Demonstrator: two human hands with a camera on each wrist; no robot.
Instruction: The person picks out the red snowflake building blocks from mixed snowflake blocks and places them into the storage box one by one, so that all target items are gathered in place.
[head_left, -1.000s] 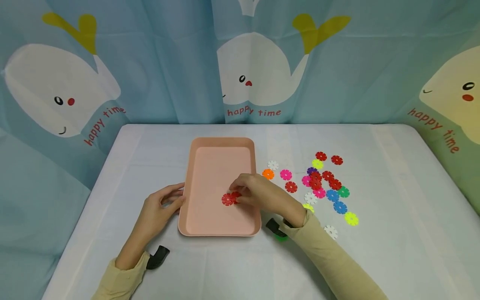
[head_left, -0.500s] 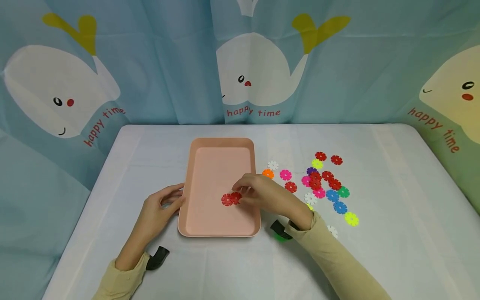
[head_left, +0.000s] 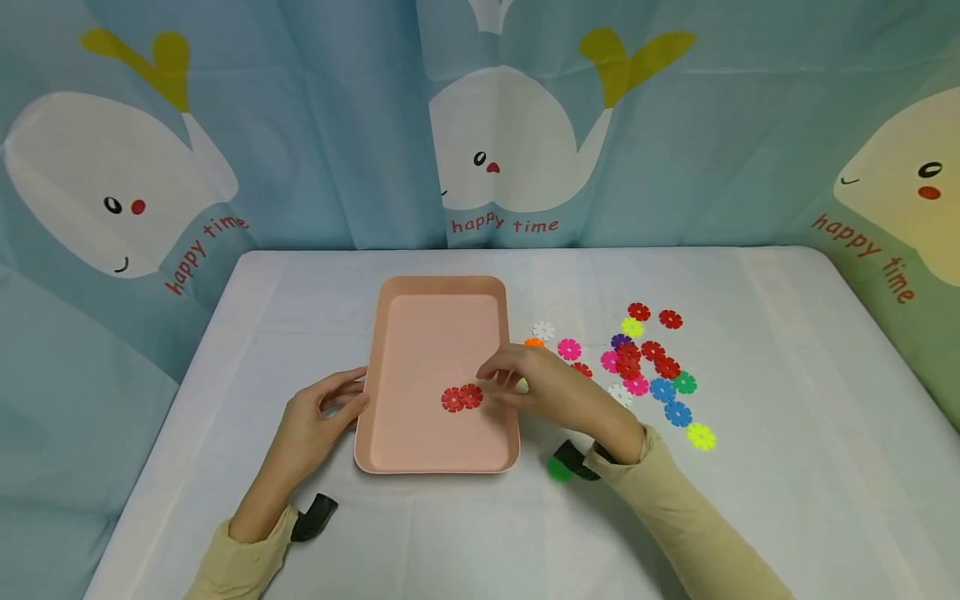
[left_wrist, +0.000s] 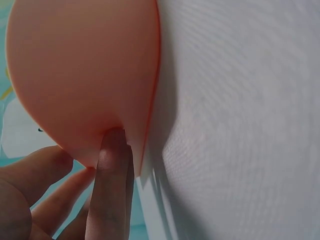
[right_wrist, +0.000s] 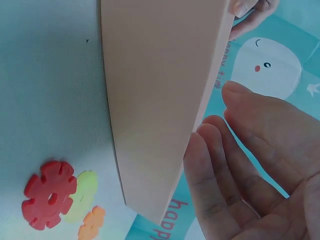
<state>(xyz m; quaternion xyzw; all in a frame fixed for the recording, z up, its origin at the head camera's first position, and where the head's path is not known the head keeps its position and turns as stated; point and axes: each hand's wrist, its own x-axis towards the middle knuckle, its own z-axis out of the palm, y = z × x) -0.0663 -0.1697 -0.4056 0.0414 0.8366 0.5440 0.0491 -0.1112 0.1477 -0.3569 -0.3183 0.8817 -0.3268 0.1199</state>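
A pink rectangular tray (head_left: 420, 350) lies on the white table. Two red notched plastic discs (head_left: 462, 397) rest on its floor, overlapping each other. My left hand (head_left: 318, 421) touches the tray's left side from outside; in the left wrist view its fingertips (left_wrist: 114, 137) press the outer wall near the rim. Over the tray's right rim hovers my right hand (head_left: 547, 387), its fingers loosely bent and apart from the thumb, holding nothing. A gap shows between its fingertips and the red discs. The right wrist view shows the same hand (right_wrist: 255, 175) beside the tray's wall (right_wrist: 155, 100).
Right of the tray, several notched discs lie scattered: blue (head_left: 678, 414), yellow (head_left: 701, 437), pink (head_left: 569, 349), white (head_left: 543, 331) and red (head_left: 671, 319). A green disc (head_left: 558, 469) lies near the right wrist's black strap (head_left: 576, 460). A whale-print curtain (head_left: 337, 125) hangs behind the table.
My right hand has drawn back to the right, away from the red discs, leaving both fully visible in the tray. My left hand keeps its place at the tray's side.
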